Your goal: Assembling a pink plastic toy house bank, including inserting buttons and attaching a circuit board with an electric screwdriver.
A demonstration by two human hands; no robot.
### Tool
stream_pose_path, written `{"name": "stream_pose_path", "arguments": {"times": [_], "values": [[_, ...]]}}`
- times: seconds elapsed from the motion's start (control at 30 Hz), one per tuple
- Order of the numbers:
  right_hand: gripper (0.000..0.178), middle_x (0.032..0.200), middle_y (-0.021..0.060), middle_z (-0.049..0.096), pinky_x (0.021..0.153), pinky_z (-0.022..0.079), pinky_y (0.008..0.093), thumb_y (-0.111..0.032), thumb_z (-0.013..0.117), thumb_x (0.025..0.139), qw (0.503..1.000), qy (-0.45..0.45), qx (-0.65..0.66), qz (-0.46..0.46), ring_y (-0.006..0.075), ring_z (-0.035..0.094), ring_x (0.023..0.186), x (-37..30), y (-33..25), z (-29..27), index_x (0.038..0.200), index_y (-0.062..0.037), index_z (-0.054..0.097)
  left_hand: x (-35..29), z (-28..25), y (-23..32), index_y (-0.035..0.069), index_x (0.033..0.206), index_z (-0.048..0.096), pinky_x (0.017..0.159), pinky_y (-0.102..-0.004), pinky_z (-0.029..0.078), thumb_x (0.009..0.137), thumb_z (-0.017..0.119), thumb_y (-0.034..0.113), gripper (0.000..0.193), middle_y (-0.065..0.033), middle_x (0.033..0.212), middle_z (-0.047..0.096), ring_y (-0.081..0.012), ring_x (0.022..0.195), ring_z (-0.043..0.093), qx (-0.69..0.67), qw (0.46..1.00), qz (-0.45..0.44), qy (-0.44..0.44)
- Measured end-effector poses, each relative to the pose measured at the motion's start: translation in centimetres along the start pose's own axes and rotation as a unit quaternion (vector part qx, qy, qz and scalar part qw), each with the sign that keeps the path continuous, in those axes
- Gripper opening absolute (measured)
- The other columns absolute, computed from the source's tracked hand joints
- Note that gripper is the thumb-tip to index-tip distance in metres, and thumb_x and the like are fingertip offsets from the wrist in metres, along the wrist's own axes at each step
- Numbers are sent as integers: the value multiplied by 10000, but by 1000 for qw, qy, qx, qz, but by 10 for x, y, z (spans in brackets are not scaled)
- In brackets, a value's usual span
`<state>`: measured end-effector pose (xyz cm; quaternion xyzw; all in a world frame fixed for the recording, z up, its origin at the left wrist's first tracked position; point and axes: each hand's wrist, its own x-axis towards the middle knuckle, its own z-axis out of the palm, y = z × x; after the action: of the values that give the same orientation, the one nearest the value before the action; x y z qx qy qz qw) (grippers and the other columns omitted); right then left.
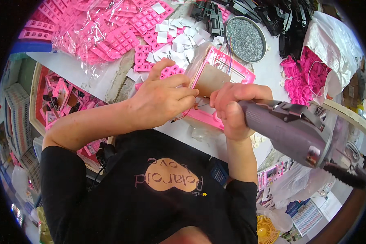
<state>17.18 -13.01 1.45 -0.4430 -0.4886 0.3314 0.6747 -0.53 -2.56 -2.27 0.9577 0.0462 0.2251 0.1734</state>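
A pink plastic casing lies on the table in front of me, with a brown board and thin wires inside it. My right hand is wrapped round a grey electric screwdriver, its nose pointing down-left at the casing; the bit is mostly hidden. Across from it, my left hand rests at the casing's left side. Its index finger is lifted, and the other fingers stretch toward the board's lower edge near the screwdriver's nose. The left thumb is hidden.
A round metal tin of small screws stands behind the casing. Pink keypad pieces and white paper squares cover the back left. Black parts and a bag of pink rings lie back right. A bin of pink parts stands left.
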Motion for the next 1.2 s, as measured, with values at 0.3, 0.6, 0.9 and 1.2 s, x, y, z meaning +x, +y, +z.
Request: {"name": "stream_pose_path", "arguments": {"times": [0.3, 0.6, 0.9, 1.2], "values": [[317, 649, 47, 519, 539, 483, 341, -123, 696, 934, 993, -120, 1, 14, 157, 484, 534, 9, 2, -13, 1141, -59, 464, 7, 9, -2, 139, 909, 697, 1045, -551, 298, 795, 804, 204, 169, 55, 816, 679, -136, 952, 635, -160, 976, -131, 65], [434, 630, 52, 537, 583, 493, 355, -170, 724, 930, 973, -135, 185, -28, 176, 524, 581, 28, -26, -9, 1242, -58, 444, 15, 18, 8, 156, 929, 673, 1044, -499, 289, 721, 839, 129, 268, 53, 816, 683, -159, 828, 652, -154, 971, -86, 161], [393, 647, 45, 533, 578, 480, 356, -183, 717, 933, 983, -74, 167, -16, 165, 497, 571, 33, -25, 2, 1205, -70, 457, 17, 19, -3, 158, 902, 652, 1039, -508, 295, 677, 853, 114, 305, 60, 788, 664, -145, 778, 653, -79, 970, -77, 217], [328, 659, 26, 503, 534, 444, 328, -202, 625, 989, 988, -97, 111, -33, 146, 474, 563, 38, -22, 7, 1237, -77, 451, 15, 18, -7, 151, 974, 645, 1040, -518, 277, 685, 873, 208, 373, 56, 858, 666, -167, 854, 658, -59, 978, -68, 190]]}}
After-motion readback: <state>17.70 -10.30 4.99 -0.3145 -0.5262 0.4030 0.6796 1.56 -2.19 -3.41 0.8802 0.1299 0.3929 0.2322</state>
